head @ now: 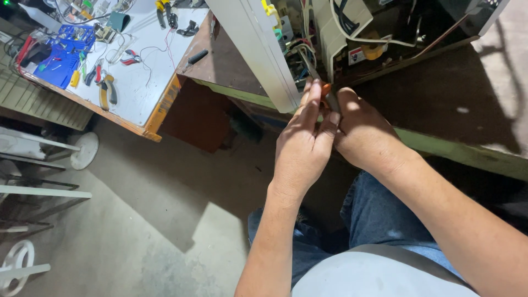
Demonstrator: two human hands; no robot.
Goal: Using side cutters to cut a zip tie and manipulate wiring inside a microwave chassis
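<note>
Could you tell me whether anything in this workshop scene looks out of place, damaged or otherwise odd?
The white appliance on the brown bench lies open, with wires and internal parts exposed. Both hands, left hand and right hand, hold an orange-handled tool at its edge. Hand tools lie scattered across the white table. Nothing looks spilled.

A bare grey concrete floor (pixel 137 220) fills the lower left, crossed by a bright patch of light and a darker shadow. At the upper left stands a white-topped table with an orange edge (pixel 165 104), littered with pliers, wires and a blue parts tray (pixel 63 55). Just beside it runs a brown-topped table with a pale green front edge (pixel 462 151), its surface partly in deep shadow, partly sunlit at the far right. White metal frames and a round white base (pixel 82 149) stand along the left edge.
</note>
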